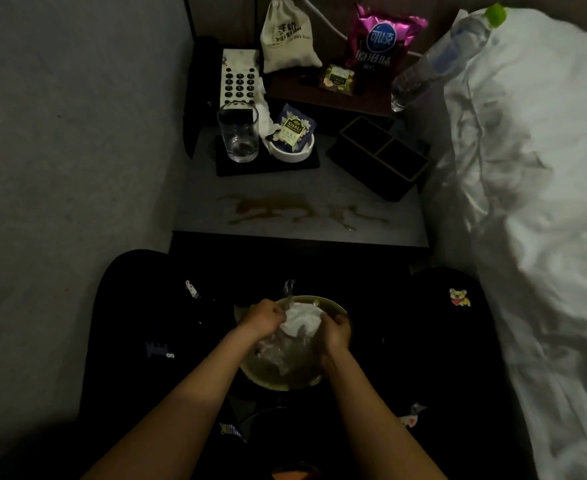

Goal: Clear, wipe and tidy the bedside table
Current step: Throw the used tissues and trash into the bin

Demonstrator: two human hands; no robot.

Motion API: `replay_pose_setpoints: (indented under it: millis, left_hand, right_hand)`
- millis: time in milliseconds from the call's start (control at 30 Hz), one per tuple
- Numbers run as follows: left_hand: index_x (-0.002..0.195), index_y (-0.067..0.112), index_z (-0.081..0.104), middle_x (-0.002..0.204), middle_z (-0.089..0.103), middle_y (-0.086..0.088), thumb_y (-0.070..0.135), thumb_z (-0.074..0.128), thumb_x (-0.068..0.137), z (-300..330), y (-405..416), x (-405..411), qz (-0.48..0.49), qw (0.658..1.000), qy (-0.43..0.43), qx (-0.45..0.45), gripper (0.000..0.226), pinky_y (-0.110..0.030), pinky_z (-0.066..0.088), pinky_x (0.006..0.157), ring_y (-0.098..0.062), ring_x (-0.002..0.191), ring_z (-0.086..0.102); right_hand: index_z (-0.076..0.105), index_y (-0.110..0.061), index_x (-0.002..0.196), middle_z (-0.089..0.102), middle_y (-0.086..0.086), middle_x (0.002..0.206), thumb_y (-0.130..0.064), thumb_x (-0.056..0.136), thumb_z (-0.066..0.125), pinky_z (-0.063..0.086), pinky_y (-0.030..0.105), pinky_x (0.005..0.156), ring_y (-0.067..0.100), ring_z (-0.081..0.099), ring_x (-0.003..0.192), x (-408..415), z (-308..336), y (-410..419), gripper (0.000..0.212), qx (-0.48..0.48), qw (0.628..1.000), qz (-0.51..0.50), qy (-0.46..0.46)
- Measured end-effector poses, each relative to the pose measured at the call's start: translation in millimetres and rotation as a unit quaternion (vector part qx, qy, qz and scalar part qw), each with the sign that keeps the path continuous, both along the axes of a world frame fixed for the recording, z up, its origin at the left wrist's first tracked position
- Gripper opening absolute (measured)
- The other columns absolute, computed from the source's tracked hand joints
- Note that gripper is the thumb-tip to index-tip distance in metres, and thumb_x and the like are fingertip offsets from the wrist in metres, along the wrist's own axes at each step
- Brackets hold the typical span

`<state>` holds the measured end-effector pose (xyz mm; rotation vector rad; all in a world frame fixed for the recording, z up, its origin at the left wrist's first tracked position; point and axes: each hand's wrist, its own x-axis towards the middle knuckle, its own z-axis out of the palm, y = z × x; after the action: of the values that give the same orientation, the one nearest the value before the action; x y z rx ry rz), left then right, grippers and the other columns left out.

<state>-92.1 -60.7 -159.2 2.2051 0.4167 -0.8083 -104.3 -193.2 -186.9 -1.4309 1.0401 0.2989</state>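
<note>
Both hands are down in a bowl (295, 372) on the person's lap, in front of the table (299, 202). The left hand (262, 318) and right hand (337, 332) each have a curled grip on a white cloth (300, 320), bunched between them. On the table a brown spill (285, 209) lies near the front edge; behind it stand a glass (238, 133), a white dish (292, 150) and a black organiser (380, 157).

A dark blue tea sachet (294, 128) in a white dish reads "CHALI", a purple snack bag (382, 43) carries Chinese characters "可比克" and "原滋味", and a cloth pouch (286, 36) shows blurred Chinese print.
</note>
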Motion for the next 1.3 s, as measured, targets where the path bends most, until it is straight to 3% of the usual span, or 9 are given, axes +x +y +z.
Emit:
replay_pose_setpoints:
  millis: [167, 367, 533, 600, 733, 867, 1000, 1133, 1300]
  left_hand:
    - [0.089, 0.018, 0.071, 0.091, 0.070, -0.002, 0.027, 0.056, 0.096, 17.9, 10.7, 20.4, 0.028, 0.998, -0.048, -0.027, 0.018, -0.036, 0.055, 0.085, -0.017, 0.086, 0.067]
    - [0.088, 0.017, 0.071, 0.082, 0.072, -0.003, 0.016, 0.061, 0.093, 70.4, 18.6, 53.4, 0.054, 0.975, -0.199, -0.081, 0.011, -0.038, 0.055, 0.082, -0.020, 0.079, 0.069]
    - [0.087, 0.019, 0.070, 0.076, 0.072, 0.004, 0.005, 0.060, 0.091, 129.5, 37.8, 96.4, 0.086, 0.923, -0.354, -0.124, 0.017, -0.021, 0.051, 0.067, -0.009, 0.069, 0.067]
    - [0.089, 0.020, 0.071, 0.079, 0.072, 0.007, 0.009, 0.061, 0.091, 149.5, 50.8, 116.0, 0.098, 0.898, -0.414, -0.109, 0.015, -0.017, 0.052, 0.071, -0.004, 0.075, 0.068]
    - [0.094, 0.017, 0.072, 0.095, 0.068, -0.001, 0.011, 0.063, 0.089, 170.4, 76.9, 153.7, 0.106, 0.865, -0.490, -0.017, 0.012, -0.029, 0.050, 0.081, -0.015, 0.090, 0.064]
    - [0.106, 0.013, 0.070, 0.125, 0.053, -0.009, 0.012, 0.066, 0.088, 169.1, 96.0, 180.0, 0.086, 0.882, -0.452, 0.104, 0.019, -0.028, 0.034, 0.100, -0.027, 0.120, 0.046]
    - [0.116, 0.008, 0.066, 0.145, 0.041, -0.009, 0.009, 0.063, 0.089, 164.3, 103.8, 188.0, 0.034, 0.904, -0.407, 0.123, 0.027, -0.036, 0.032, 0.109, -0.027, 0.135, 0.037]
    - [0.120, 0.007, 0.064, 0.147, 0.041, -0.007, 0.008, 0.062, 0.089, 162.2, 106.1, 189.3, 0.030, 0.906, -0.408, 0.107, 0.031, -0.033, 0.033, 0.110, -0.023, 0.135, 0.040]
    - [0.134, 0.009, 0.051, 0.138, 0.047, -0.008, 0.005, 0.062, 0.088, 166.4, 103.9, 183.8, 0.061, 0.886, -0.456, 0.065, 0.048, -0.031, 0.037, 0.108, -0.023, 0.128, 0.045]
  right_hand:
    - [0.054, -0.001, 0.127, 0.060, 0.023, 0.122, -0.003, 0.096, 0.054, 0.046, 0.049, 0.101, 0.037, 0.058, 0.114, 22.5, 25.7, 3.1, 0.031, -0.094, 0.994, 0.029, -0.049]
    - [0.063, -0.007, 0.096, 0.068, 0.014, 0.084, -0.004, 0.097, 0.052, 0.053, 0.040, 0.083, 0.025, 0.067, 0.085, 58.7, 94.1, 12.7, 0.012, -0.093, 0.964, 0.100, -0.230]
    - [0.065, -0.007, 0.090, 0.067, 0.005, 0.074, -0.005, 0.096, 0.054, 0.050, 0.024, 0.068, 0.013, 0.065, 0.072, 110.8, 147.7, 22.5, 0.012, -0.085, 0.902, 0.216, -0.363]
    - [0.066, -0.010, 0.094, 0.069, 0.001, 0.084, -0.007, 0.094, 0.056, 0.051, 0.025, 0.076, 0.012, 0.066, 0.083, 139.0, 163.5, 28.8, 0.011, -0.114, 0.871, 0.275, -0.390]
    - [0.068, -0.014, 0.103, 0.060, 0.002, 0.124, -0.011, 0.094, 0.056, 0.042, 0.033, 0.101, 0.019, 0.051, 0.121, 199.3, 177.9, 47.0, 0.015, -0.250, 0.773, 0.417, -0.408]
    - [0.070, -0.014, 0.114, 0.037, 0.002, 0.153, -0.015, 0.095, 0.055, 0.027, 0.039, 0.113, 0.025, 0.026, 0.143, 247.2, 173.4, 67.5, 0.024, -0.404, 0.645, 0.527, -0.379]
    - [0.062, -0.012, 0.127, 0.032, 0.004, 0.157, -0.019, 0.097, 0.051, 0.023, 0.040, 0.115, 0.026, 0.021, 0.147, 274.0, 164.4, 79.7, 0.033, -0.437, 0.598, 0.586, -0.330]
    - [0.055, -0.009, 0.130, 0.047, 0.009, 0.145, -0.017, 0.094, 0.053, 0.032, 0.038, 0.109, 0.026, 0.039, 0.136, 281.6, 165.0, 83.2, 0.037, -0.423, 0.601, 0.592, -0.332]
    - [0.063, -0.002, 0.119, 0.060, 0.011, 0.125, 0.001, 0.091, 0.055, 0.042, 0.021, 0.093, 0.018, 0.056, 0.113, 265.6, 191.8, 68.8, 0.029, -0.221, 0.765, 0.416, -0.440]
